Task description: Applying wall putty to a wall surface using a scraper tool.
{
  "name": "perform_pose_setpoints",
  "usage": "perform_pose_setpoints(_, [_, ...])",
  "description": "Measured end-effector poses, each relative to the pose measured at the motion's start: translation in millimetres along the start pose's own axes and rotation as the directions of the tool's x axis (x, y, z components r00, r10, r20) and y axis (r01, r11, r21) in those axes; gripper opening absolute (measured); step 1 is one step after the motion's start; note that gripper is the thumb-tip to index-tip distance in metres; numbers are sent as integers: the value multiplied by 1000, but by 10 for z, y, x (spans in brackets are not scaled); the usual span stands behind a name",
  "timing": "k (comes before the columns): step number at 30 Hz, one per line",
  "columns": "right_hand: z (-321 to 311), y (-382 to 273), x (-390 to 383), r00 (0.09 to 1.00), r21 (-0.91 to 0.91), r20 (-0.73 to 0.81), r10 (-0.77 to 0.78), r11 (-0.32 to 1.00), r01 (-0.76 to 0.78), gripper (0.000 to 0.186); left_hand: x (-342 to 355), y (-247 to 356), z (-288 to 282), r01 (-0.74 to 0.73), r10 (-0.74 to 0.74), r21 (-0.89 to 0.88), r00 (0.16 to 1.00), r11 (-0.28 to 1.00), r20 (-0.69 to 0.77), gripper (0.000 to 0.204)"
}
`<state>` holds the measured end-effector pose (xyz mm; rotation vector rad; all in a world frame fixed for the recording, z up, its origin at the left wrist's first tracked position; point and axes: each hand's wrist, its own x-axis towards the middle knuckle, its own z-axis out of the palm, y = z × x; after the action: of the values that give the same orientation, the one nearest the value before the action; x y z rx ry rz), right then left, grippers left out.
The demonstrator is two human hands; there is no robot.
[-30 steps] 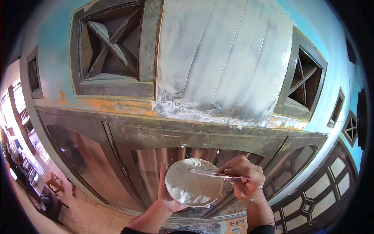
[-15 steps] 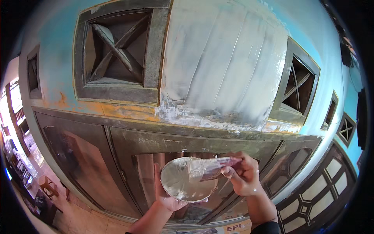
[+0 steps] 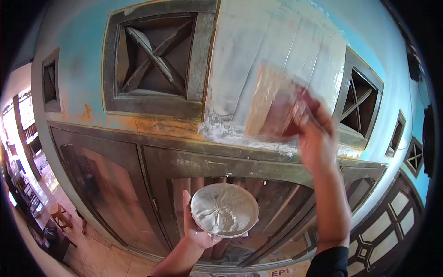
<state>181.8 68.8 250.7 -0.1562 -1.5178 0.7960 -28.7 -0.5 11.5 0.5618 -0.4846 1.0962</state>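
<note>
My left hand (image 3: 199, 231) holds a round bowl (image 3: 224, 210) from below, in front of the window glass. Whitish wet filler paste lies in the bowl, its surface smeared and ridged. My right hand (image 3: 318, 127) is raised and grips a wide putty knife (image 3: 277, 104) with a dark red handle part and a pale, paste-coated blade. Motion blurs the blade, and I cannot tell whether it touches the wall. Behind it is the wall panel (image 3: 244, 55), coated in whitish filler with several vertical streaks.
Brown X-barred vent frames (image 3: 157, 60) flank the coated panel. Below runs a dark wooden window frame (image 3: 221, 159) with glass panes. At the far left stands a small wooden stool (image 3: 60, 216) on the tiled floor. A patterned door (image 3: 383, 231) is at the lower right.
My right hand has lifted the putty knife from the bowl up to the coated wall panel. The left hand keeps the bowl in nearly the same place; the view has shifted slightly.
</note>
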Motion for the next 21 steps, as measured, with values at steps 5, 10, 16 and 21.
perform_pose_setpoints(5, [198,-561,1241,456,-810,406,-792,-80,582,25,21,-74,-30,-29,66,123,947,992,-315,103])
perform_pose_setpoints(10, [207,-575,1961,446,-717,597,-667,-194,670,38,-20,-115,-94,-40,12,-132,978,990,-206,101])
perform_pose_setpoints(16, [50,-353,2235,362,-713,665,-653,-411,567,36,-75,-18,-33,-69,81,51,950,996,-303,103])
perform_pose_setpoints(21, [73,-270,2262,465,-758,636,-616,-388,524,40,-102,38,-81,-56,188,263,840,963,-509,105])
